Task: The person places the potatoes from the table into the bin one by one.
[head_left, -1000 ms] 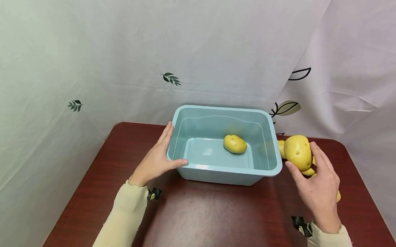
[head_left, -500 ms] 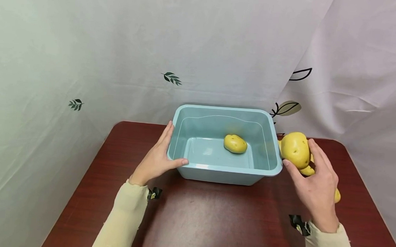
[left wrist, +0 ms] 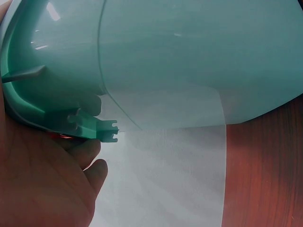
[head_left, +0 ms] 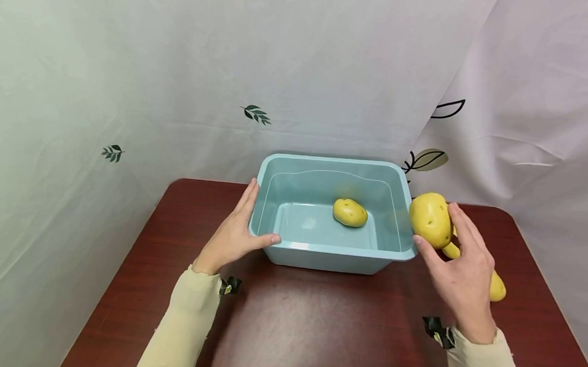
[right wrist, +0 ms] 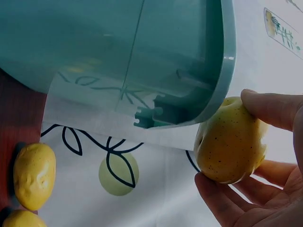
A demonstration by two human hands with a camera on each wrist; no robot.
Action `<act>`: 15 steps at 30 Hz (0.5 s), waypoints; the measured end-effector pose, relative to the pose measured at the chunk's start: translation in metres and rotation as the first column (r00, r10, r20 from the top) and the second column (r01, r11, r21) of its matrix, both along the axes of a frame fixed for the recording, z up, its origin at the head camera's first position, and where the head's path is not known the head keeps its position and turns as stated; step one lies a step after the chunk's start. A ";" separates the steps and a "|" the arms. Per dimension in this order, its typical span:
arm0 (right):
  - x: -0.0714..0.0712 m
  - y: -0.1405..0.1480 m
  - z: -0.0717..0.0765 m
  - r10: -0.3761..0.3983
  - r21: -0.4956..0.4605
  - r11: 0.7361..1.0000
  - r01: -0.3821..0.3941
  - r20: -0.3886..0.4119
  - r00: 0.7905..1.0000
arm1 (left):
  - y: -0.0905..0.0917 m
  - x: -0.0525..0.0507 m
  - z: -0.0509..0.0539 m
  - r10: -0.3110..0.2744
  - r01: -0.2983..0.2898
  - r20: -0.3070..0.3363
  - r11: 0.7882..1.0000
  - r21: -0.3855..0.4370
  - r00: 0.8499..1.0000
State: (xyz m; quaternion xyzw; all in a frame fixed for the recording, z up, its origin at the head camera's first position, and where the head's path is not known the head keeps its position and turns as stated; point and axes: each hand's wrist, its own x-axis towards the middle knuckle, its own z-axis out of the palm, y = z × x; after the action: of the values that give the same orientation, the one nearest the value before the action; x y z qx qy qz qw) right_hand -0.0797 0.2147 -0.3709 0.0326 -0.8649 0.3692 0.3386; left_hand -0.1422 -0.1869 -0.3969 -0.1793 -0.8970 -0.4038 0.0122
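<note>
A light blue plastic basin (head_left: 330, 249) stands on the table in the head view. My left hand (head_left: 232, 237) grips its front left corner, thumb on the front rim and fingers along the left side; the left wrist view has fingertips under the rim (left wrist: 14, 101). One yellow potato (head_left: 350, 213) lies on the basin's floor, right of the middle. My right hand (head_left: 464, 275) holds another yellow potato (head_left: 430, 219) between thumb and fingers. This potato (right wrist: 229, 146) is raised beside the basin's right rim, overlapping it in view.
More yellow potatoes (head_left: 497, 286) lie on the table right of the basin, partly hidden by my right hand. A white cloth with leaf prints (head_left: 328, 96) hangs behind the reddish-brown table (head_left: 296, 322).
My right hand has moved left with the potato, bringing it up to the basin's right rim. The left hand and the basin have stayed put.
</note>
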 end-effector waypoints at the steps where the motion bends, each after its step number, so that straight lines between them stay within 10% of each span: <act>1: 0.000 -0.001 0.000 0.003 -0.003 1.000 -0.003 -0.001 1.000 | 0.000 0.000 0.000 0.001 -0.001 0.000 1.000 0.002 1.000; 15: -0.006 -0.015 -0.003 0.053 -0.007 0.999 -0.053 -0.008 0.999 | -0.001 0.000 0.000 0.002 -0.002 -0.009 1.000 -0.005 1.000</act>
State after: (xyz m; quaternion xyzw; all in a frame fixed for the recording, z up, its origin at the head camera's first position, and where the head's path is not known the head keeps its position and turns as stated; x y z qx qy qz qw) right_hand -0.0860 0.1994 -0.3743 0.0558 -0.8611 0.3811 0.3320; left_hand -0.1423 -0.1876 -0.3971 -0.1800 -0.8982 -0.4007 0.0162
